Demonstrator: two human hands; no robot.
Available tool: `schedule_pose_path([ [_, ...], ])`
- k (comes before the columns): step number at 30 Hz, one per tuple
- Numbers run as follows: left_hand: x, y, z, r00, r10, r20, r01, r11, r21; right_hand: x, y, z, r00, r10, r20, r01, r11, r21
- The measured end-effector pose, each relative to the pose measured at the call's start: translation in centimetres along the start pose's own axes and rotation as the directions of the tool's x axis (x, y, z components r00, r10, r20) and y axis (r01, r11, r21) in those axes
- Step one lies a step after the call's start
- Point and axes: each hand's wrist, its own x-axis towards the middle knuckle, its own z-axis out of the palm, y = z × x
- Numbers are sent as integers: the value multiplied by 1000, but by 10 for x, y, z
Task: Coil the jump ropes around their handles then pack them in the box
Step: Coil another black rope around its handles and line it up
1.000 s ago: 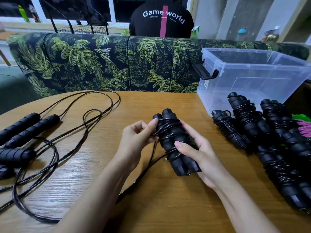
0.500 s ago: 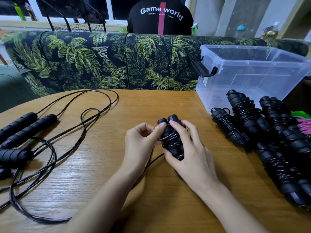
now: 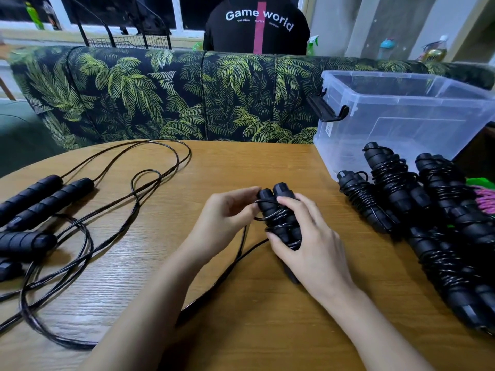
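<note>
Jump rope handles, a black pair laid side by side, sit in the middle of the worktop, their capped ends pointing away from the person. Several turns of thin black cord are already wound round them. The right hand lies over the pair from the right, with fingers curled across the top and the thumb underneath at the near side, so it grips both handles and covers their lower half. The left hand is just to the left of the bundle. Its fingers are curled and its fingertips meet at the upper end of the left handle, where it pinches the cord. From there the loose cord runs down towards the person and off the near edge of the worktop between the two forearms.

To the right, well clear of the hands, lies a heap of coiled ropes, each wound about its black handles. Something pink and green pokes out at the far right edge. Behind the heap stands the clear plastic box, lid off, with a black latch on its left end.

On the left of the worktop lie uncoiled ropes, and their loose cords loop over the wood. A sofa with a palm-leaf print backs the worktop, and a person in a black top is beyond it.
</note>
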Motion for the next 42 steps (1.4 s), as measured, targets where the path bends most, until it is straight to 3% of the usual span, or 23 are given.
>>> schedule_pose_path([
  [4, 2, -5, -4, 988, -72, -138, 56, 992, -117, -2, -1, 0, 999, -42, 16, 42, 999, -11],
  [9, 6, 1, -14, 955, -259, -141, 205, 926, -317, -3, -4, -1, 993, -115, 36, 114, 993, 25],
  [17, 5, 7, -25, 922, -382, 62, 372, 830, -415, -5, -7, -3, 975, -221, 4, 220, 974, 44],
  [22, 4, 4, -20, 905, -387, 176, 419, 746, -518, -4, -5, -1, 980, -199, -28, 201, 974, 105],
  [30, 3, -4, -18, 885, -423, 193, 458, 719, -523, -3, -5, 2, 983, -180, -20, 181, 979, 96],
  [34, 1, -6, -17, 880, -361, 308, 474, 711, -520, -5, -6, 4, 980, -187, -75, 195, 974, 116],
  [38, 0, -5, -16, 888, -341, 309, 454, 764, -460, -7, -4, 7, 977, -172, -125, 188, 973, 137],
  [42, 1, -7, -12, 933, -304, 191, 352, 880, -320, -4, 0, 8, 986, -104, -133, 123, 982, 144],
])
